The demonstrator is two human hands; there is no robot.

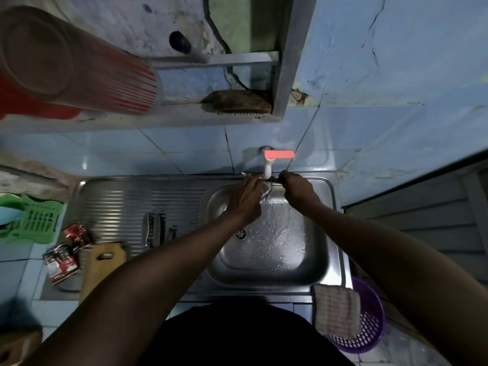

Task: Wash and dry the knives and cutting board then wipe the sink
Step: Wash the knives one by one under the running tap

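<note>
Both my hands are under the white tap with its red handle, over the steel sink. Water runs down and splashes in the basin. My right hand grips the dark handle of a knife, whose blade lies level across the stream. My left hand rests its fingers on the blade. On the ribbed drainboard at left lie other knives. The wooden cutting board lies at the drainboard's near edge. A checked cloth hangs at the sink's near right corner.
A purple basket stands right of the cloth. Red packets and a green rack sit left of the drainboard. A shelf above holds a red basin and a brush. The drain is at the basin's left.
</note>
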